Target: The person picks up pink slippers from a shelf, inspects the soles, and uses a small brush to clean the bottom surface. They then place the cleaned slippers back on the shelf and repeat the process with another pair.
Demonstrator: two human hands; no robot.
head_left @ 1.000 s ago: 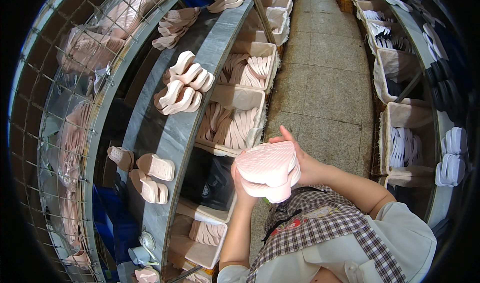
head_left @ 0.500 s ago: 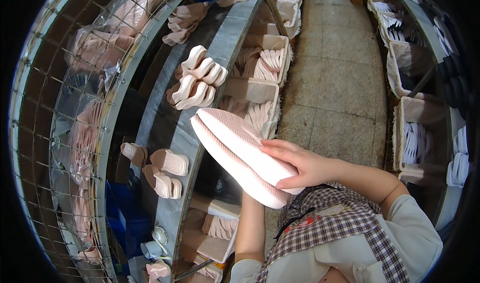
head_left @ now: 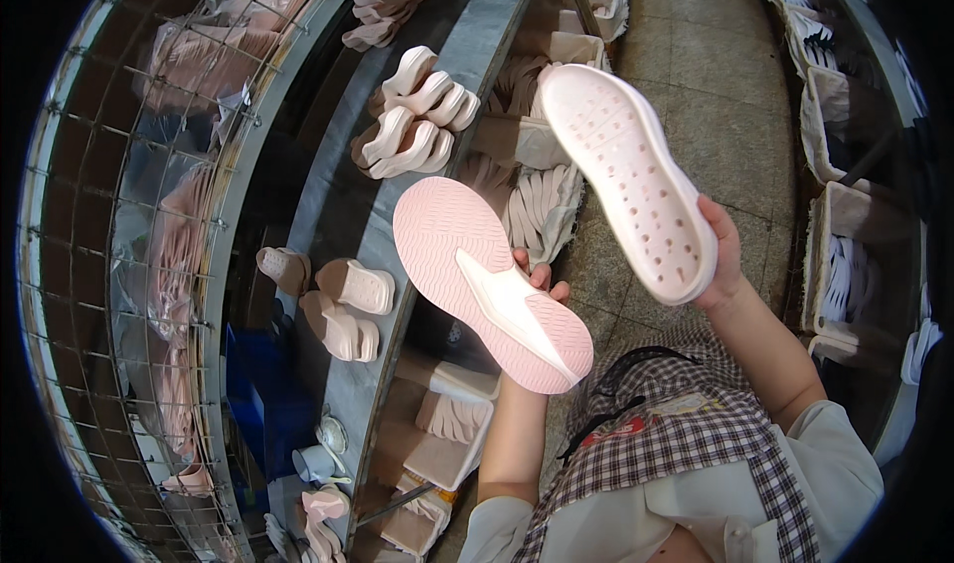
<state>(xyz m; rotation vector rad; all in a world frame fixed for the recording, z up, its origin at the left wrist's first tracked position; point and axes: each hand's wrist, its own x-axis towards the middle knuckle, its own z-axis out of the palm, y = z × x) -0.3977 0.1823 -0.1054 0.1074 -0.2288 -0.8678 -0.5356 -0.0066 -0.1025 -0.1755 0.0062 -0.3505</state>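
My left hand (head_left: 542,277) holds a shoe sole (head_left: 502,290) from behind. The sole's pink, wavy-ridged tread with a white middle strip faces up, and only my fingertips show past its edge. Farther right, my right hand (head_left: 723,255) grips the heel end of a second shoe sole (head_left: 628,180). That one shows its white-rimmed inner side, pale pink and dotted with small holes. The two soles are apart, both tilted with their upper ends to the left. Much of my left palm is hidden behind the first sole.
Left of me runs a grey bench (head_left: 333,205) bearing a stack of pale soles (head_left: 417,116) and a few more soles (head_left: 348,310). A white cup (head_left: 316,464) stands lower down. Lined bins (head_left: 537,138) of soles sit beneath. Wire mesh (head_left: 129,265) borders the far left; more bins (head_left: 845,255) line the right.
The two soles, held together before, are now separated. My right hand has lifted one up and right with its inner side showing; the left one now shows its tread.
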